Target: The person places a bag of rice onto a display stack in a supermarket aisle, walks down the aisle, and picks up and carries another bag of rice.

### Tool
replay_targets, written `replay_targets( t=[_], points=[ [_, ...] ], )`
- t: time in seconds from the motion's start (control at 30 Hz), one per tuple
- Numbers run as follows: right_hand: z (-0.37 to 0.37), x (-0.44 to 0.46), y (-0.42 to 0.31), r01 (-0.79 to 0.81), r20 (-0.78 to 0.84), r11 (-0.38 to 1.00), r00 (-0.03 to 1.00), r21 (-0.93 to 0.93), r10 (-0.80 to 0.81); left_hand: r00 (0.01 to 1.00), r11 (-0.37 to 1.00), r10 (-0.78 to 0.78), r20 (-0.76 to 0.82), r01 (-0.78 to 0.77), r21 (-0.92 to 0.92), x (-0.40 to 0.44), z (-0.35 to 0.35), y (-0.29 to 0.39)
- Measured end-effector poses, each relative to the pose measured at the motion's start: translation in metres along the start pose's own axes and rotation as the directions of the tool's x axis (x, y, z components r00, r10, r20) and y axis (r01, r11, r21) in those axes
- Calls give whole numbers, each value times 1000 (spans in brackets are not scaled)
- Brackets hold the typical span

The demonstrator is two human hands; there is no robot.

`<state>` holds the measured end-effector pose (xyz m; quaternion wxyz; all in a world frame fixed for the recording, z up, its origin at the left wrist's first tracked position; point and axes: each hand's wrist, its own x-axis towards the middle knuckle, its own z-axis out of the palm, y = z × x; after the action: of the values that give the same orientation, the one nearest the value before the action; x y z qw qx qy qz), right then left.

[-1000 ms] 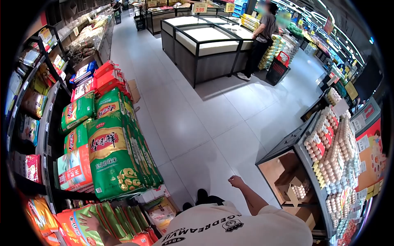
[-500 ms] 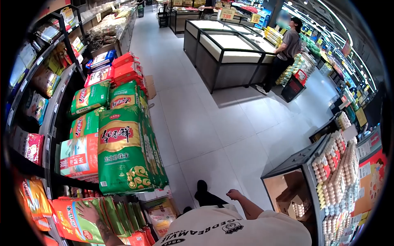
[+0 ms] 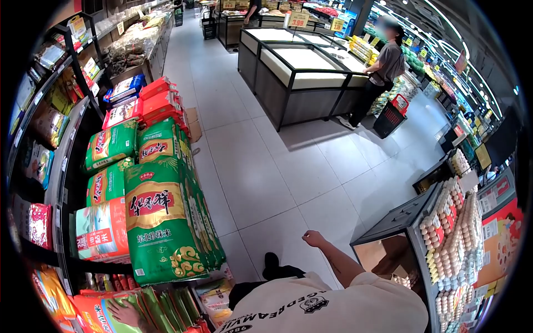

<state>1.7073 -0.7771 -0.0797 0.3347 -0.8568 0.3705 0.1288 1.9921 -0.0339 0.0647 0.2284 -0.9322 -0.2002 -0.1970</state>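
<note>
At the lower left, my left hand [image 3: 123,312] lies with fingers spread on an orange and green rice bag [image 3: 100,316]. More green bags [image 3: 166,311] stand packed on edge just right of it. Above them is a stack of large green rice bags [image 3: 161,222] with gold and red labels, and an orange and white bag [image 3: 102,227] lies beside that stack. My right hand [image 3: 313,238] hangs over the tiled floor, its fingers curled in a loose fist with nothing visible in them.
Shelves of packaged goods [image 3: 47,161] line the left side. Egg trays [image 3: 449,244] fill a stand at the right. Ahead is a black-framed display bin [image 3: 311,77]; a person [image 3: 386,66] stands beside it near a red-handled black basket [image 3: 391,116]. Grey floor tiles [image 3: 250,166] run between.
My view has shifted, so the bags and my left hand sit lower in it. My right hand has swung slightly forward. A second person shows more at the far bins.
</note>
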Motion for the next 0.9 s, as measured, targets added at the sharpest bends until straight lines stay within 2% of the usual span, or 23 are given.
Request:
replay_targets(
  t=[0.1,0.2,0.33,0.53,0.63,0.77,0.9],
  points=[
    [15,-8,-10,14,-6,999,1000,-47,-15,999,999,-3,38,2,37,-2,-11,4],
    [37,-27,-26,34,20,999,999,-28,-33,1000,1000,-2,-15,2,18,0,-1,-1],
    [72,-61,-32,31,44,999,999,6,-32,999,1000,-21,30,21,16,-1,-15,2],
    [122,-114,-4,-48,147,998,988,-45,54,998,998,-5,-65,1,-66,-4,-13,-2],
    [138,-140,8,-86,144,995,985,-56,93,996,995,12,-86,-20,-95,-8,-22,-3],
    [166,-172,24,-14,154,998,988,-62,23,992,987,33,-122,-51,-149,-13,-20,-10],
    [178,-206,24,-18,179,997,983,-79,31,987,971,106,-121,-128,-200,-20,-12,-17]
  ],
)
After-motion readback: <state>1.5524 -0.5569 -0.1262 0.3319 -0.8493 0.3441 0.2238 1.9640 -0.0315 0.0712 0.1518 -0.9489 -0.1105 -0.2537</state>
